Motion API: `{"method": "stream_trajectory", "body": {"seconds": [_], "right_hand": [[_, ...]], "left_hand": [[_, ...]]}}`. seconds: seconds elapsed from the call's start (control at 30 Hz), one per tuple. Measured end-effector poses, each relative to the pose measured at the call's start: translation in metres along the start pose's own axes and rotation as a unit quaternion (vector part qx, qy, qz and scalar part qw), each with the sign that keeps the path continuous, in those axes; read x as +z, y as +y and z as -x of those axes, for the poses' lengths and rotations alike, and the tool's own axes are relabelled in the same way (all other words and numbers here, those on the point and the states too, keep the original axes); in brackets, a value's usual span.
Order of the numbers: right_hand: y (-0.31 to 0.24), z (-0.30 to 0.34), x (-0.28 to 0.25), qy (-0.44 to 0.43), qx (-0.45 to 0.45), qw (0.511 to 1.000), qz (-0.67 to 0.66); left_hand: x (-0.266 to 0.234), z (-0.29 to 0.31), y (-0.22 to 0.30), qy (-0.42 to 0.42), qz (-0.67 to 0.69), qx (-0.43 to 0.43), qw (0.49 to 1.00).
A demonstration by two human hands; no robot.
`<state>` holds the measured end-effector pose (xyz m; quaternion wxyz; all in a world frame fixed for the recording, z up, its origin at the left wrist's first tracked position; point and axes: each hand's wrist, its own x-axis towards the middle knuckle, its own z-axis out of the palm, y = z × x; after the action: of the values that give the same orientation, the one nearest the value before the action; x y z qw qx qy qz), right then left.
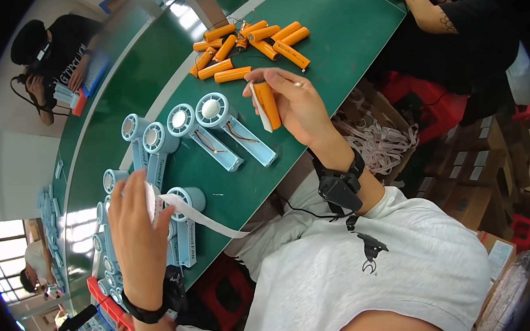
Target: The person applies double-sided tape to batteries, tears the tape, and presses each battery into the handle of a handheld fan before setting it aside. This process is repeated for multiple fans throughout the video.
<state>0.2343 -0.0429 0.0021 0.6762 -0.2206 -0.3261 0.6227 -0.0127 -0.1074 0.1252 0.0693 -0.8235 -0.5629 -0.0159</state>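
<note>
Above the near edge of the bench (pixel 329 35), in the head view, the right hand (pixel 297 105) holds an orange battery cell (pixel 271 106) between thumb and fingers, with a white strip (pixel 261 109) along its left side. Further left over the bench, the left hand (pixel 137 230) is bent around a white tape roll (pixel 152 199), thumb apart from the fingers; the hand hides much of the roll. From it a white tape (pixel 204 218) runs down toward the near edge and reaches past it.

Toward the bench's far edge lies a loose pile of orange cells (pixel 262 35), some with thin dark wires. Between the two hands, two light-blue fans (pixel 213 109) lie with handles pointing at the near edge, coloured wires showing in the open handles. More blue fans (pixel 160 138) stand close together to their left. Below the near edge, on the right, a cardboard box (pixel 390 104) holds tangled white strips (pixel 383 145).
</note>
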Motion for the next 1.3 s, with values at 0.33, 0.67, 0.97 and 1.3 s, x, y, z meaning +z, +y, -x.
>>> {"method": "stream_trajectory", "body": {"seconds": [0.33, 0.67, 0.97, 1.3], "right_hand": [[-0.010, 0.028, -0.006, 0.008, 0.136, 0.990, -0.027], [-0.043, 0.028, 0.022, -0.076, -0.006, 0.932, 0.355], [-0.022, 0.028, 0.023, -0.116, -0.023, 0.863, 0.491], [-0.016, 0.026, 0.030, -0.182, -0.095, 0.615, 0.761]], "left_hand": [[0.076, -0.118, 0.024, 0.016, 0.061, 0.428, 0.902], [0.097, -0.145, 0.010, -0.124, 0.359, 0.384, 0.842], [0.100, -0.132, 0.021, -0.106, 0.452, 0.250, 0.850], [0.109, -0.130, 0.020, -0.030, 0.424, 0.313, 0.849]]}}
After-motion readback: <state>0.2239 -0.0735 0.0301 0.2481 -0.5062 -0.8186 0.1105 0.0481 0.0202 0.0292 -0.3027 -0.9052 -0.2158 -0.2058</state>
